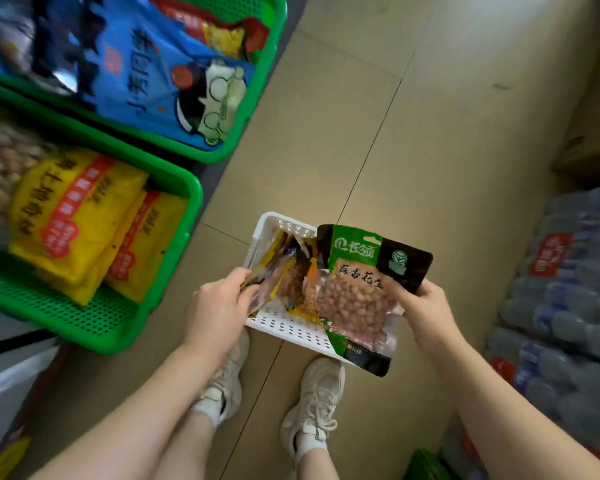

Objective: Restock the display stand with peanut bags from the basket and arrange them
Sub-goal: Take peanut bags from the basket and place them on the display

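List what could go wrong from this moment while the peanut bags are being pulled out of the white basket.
1. The right hand pinches the green peanut bag only at one edge, so the bag may slip and drop.
2. The left hand tugs at bags packed in the white basket, which sits loose on the floor; the basket may tip or slide.
3. The basket lies right by the shoes, so a step may kick it.

Soft, even indoor light falls from above, brightest on the beige tiled floor far ahead of the right hand. Shadows are faint. Wide-angle distortion bends the edges. The green perforated plastic bins beyond the left hand are smeared with motion blur, as are the wrapped water bottles just outside the right hand.
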A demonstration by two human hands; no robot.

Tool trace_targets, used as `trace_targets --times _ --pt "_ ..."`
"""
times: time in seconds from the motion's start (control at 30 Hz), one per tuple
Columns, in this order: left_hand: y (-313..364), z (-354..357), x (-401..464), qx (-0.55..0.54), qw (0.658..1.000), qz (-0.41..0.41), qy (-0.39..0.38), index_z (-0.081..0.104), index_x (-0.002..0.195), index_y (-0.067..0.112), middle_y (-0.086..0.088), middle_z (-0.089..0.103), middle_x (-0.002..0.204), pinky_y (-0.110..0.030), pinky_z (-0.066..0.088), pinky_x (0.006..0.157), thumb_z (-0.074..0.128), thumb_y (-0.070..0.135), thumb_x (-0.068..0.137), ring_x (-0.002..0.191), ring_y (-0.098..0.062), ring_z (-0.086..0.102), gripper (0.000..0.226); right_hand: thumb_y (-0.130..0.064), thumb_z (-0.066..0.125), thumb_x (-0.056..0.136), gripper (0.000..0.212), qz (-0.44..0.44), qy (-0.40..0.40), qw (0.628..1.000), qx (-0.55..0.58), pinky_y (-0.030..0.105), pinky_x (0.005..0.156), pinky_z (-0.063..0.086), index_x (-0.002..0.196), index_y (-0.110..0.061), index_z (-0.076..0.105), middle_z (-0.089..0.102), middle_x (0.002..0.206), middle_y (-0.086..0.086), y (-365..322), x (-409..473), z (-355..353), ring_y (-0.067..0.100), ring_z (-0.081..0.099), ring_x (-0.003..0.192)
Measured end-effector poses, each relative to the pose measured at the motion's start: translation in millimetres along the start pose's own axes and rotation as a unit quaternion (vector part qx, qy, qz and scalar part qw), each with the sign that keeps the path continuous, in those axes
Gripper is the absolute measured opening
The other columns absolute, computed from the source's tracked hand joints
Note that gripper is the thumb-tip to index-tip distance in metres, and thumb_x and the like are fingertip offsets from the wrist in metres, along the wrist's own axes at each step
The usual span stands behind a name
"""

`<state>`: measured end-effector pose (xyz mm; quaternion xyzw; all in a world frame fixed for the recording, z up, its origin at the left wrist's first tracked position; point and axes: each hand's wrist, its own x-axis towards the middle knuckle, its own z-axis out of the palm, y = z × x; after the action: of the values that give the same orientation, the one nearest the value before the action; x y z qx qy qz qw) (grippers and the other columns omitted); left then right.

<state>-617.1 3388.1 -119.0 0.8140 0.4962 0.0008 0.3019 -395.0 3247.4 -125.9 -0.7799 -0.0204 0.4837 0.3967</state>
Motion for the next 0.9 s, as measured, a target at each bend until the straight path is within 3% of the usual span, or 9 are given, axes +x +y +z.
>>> trace_targets --times 0.07,0.2,0.3,0.5,0.6,0.63,0.7,0.8,0.9 --pt "25.9 -56.3 -16.5 0.008 0.999 0.004 0.043 0.067 0.085 0.003 -0.021 0.066 0.062 -0.028 0.036 0.048 0.070 0.013 0.080 0.055 -0.037 0.062 0.011 -0.016 0.063 0.085 0.010 0.007 -0.018 0.999 0.035 0.035 0.076 0.053 0.079 -0.023 0.067 0.071 0.084 -0.002 -46.8 -34.4 -7.8 0.019 0.066 0.083" --pt "78.2 -168.9 -50.6 0.018 0.995 0.007 0.101 0.065 0.098 0.000 -0.028 0.066 0.071 -0.044 0.052 0.056 0.067 0.023 0.083 0.066 -0.042 0.063 0.028 -0.026 0.064 0.083 0.007 -0.011 -0.048 0.998 0.042 0.052 0.086 0.052 0.080 -0.023 0.069 0.071 0.090 0.007 -138.6 -109.1 -10.1 0.035 0.066 0.093" --pt "108.7 -249.6 -82.0 0.036 0.989 0.010 0.143 0.065 0.101 -0.003 -0.029 0.066 0.070 -0.043 0.049 0.056 0.066 0.027 0.084 0.069 -0.043 0.063 0.034 -0.027 0.063 0.085 0.010 -0.061 -0.079 0.994 0.039 0.049 0.082 0.053 0.080 -0.020 0.068 0.071 0.084 0.007 -206.4 -168.8 -3.8 0.030 0.067 0.083" --pt "135.9 -402.2 -186.0 0.139 0.952 0.003 0.274 0.061 0.064 0.007 -0.019 0.059 0.046 -0.034 0.044 0.035 0.075 0.029 0.073 0.042 -0.037 0.060 0.028 -0.024 0.065 0.085 0.013 -0.196 -0.146 0.970 0.002 0.037 0.072 0.049 0.074 -0.016 0.067 0.068 0.080 0.010 -307.9 -288.7 35.9 0.024 0.062 0.077" --pt "135.2 -474.0 -250.3 0.190 0.927 -0.007 0.322 0.049 0.052 0.009 -0.005 0.036 0.032 -0.020 0.027 0.031 0.084 0.024 0.062 0.028 -0.029 0.049 0.040 -0.026 0.065 0.084 0.012 -0.234 -0.188 0.954 -0.017 0.039 0.078 0.053 0.076 -0.018 0.066 0.068 0.080 0.005 -342.3 -349.8 75.6 0.024 0.063 0.080" --pt "132.7 -494.6 -271.3 0.206 0.922 -0.018 0.327 0.045 0.051 0.011 0.001 0.027 0.033 -0.016 0.020 0.034 0.085 0.024 0.062 0.026 -0.027 0.044 0.043 -0.028 0.065 0.084 0.012 -0.251 -0.205 0.946 -0.024 0.042 0.083 0.053 0.077 -0.019 0.066 0.069 0.081 0.004 -352.3 -371.1 90.0 0.024 0.064 0.082" --pt "120.9 -529.0 -311.7 0.235 0.909 -0.051 0.340 0.045 0.052 0.011 -0.001 0.032 0.032 -0.014 0.013 0.037 0.084 0.027 0.062 0.026 -0.026 0.043 0.044 -0.030 0.065 0.084 0.013 -0.304 -0.233 0.923 -0.038 0.045 0.088 0.052 0.077 -0.020 0.065 0.069 0.081 0.002 -368.5 -411.5 122.6 0.022 0.065 0.082" --pt "99.4 -569.4 -369.8 0.266 0.880 -0.104 0.379 0.051 0.054 0.008 -0.013 0.049 0.036 -0.018 0.023 0.038 0.084 0.028 0.061 0.030 -0.030 0.051 0.039 -0.046 0.065 0.075 0.031 -0.413 -0.249 0.873 -0.075 0.050 0.091 0.052 0.088 -0.018 0.064 0.070 0.092 0.008 -382.4 -480.2 169.8 0.024 0.065 0.091" --pt "79.3 -603.6 -427.1 0.308 0.844 -0.151 0.412 0.052 0.056 0.008 -0.013 0.051 0.038 -0.015 0.018 0.040 0.085 0.028 0.060 0.033 -0.031 0.053 0.039 -0.044 0.065 0.074 0.040 -0.548 -0.229 0.797 -0.107 0.049 0.081 0.052 0.092 -0.009 0.066 0.071 0.092 0.017 -383.6 -548.6 212.2 0.030 0.065 0.091"
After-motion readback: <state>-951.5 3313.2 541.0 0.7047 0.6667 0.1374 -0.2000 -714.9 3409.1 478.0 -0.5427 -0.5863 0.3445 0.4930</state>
